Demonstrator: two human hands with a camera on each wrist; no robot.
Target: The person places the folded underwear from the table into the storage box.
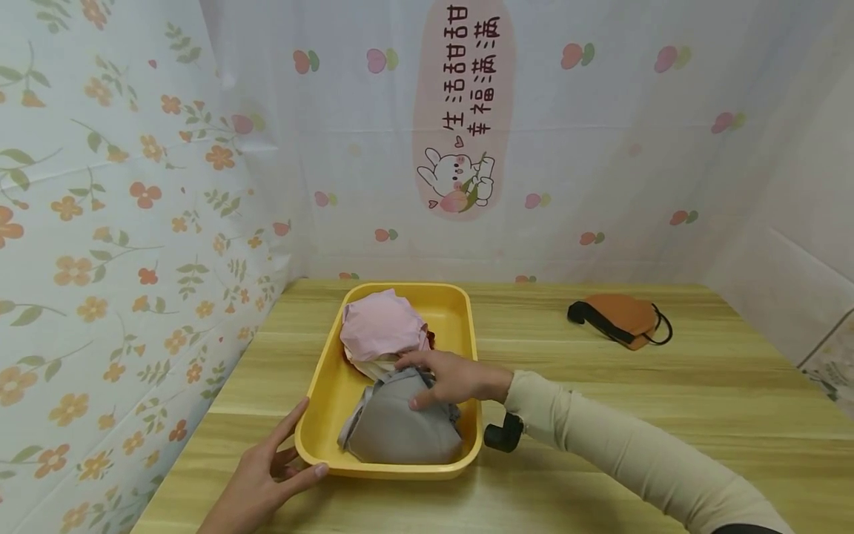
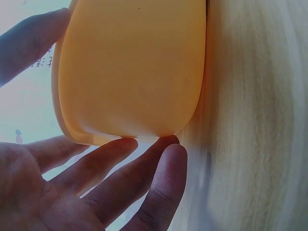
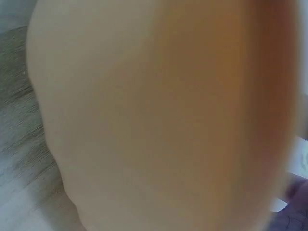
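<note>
A yellow plastic tray [image 1: 475, 348] stands on the wooden table. At its front left corner is my left hand [image 1: 263, 467], thumb on the front rim and spread fingers against the left side; the left wrist view shows the fingertips touching the wall. Inside the tray, a folded grey fabric bundle [image 1: 403, 426] lies at the near end. My right hand [image 1: 454, 378] rests over its far edge, thumb and index finger apart; the other fingers are hidden. Behind it sits a rounded pink fabric piece [image 1: 383, 326] on cream and dark red fabric. The tray's wall fills most of the right wrist view.
An orange-brown fabric item [image 1: 620, 315] with a black band and loop lies at the table's back right. Floral cloth [image 1: 120, 267] hangs along the left side, and a printed curtain [image 1: 347, 148] covers the back. A black device [image 1: 503, 434] is on the right wrist.
</note>
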